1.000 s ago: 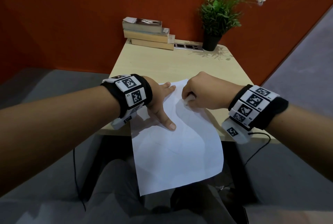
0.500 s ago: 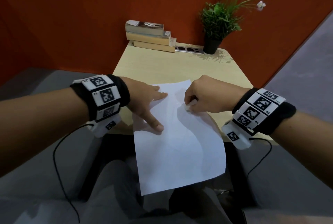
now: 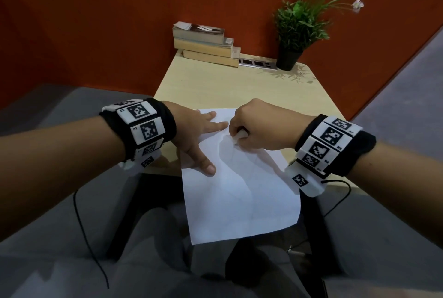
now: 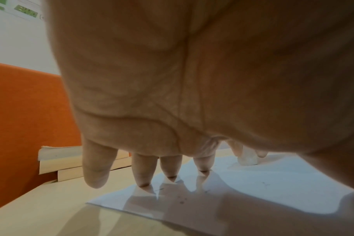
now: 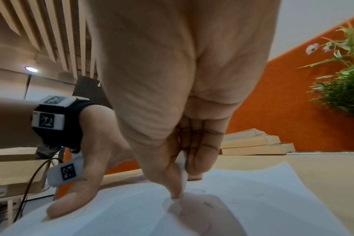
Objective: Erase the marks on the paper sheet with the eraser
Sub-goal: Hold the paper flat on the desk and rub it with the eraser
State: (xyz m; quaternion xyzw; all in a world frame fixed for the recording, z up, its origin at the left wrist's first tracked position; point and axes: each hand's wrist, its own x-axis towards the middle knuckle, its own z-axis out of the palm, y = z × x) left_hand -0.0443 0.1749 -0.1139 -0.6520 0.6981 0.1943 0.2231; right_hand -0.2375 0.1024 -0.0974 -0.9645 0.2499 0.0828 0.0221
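A white paper sheet (image 3: 239, 192) lies on the small wooden table (image 3: 215, 87), its near half hanging over the front edge. My left hand (image 3: 199, 137) rests flat on the sheet's left part, fingers spread and straight. In the left wrist view its fingertips (image 4: 170, 174) press the paper (image 4: 273, 196), where faint pencil marks (image 4: 266, 185) show. My right hand (image 3: 251, 127) pinches a white eraser (image 3: 239, 138) between thumb and fingers, its tip on the paper. In the right wrist view the eraser (image 5: 183, 172) touches the sheet (image 5: 253, 199) near small marks (image 5: 207, 204).
A stack of three books (image 3: 206, 43) and a potted plant (image 3: 294, 34) stand at the table's far edge against the orange wall, with a socket strip (image 3: 257, 63) between them. My lap lies beneath the overhanging paper. Cables hang from both wrists.
My left hand drew back, then came forward again, flat on the sheet. The right hand with the eraser shifted slightly left along the paper's upper part.
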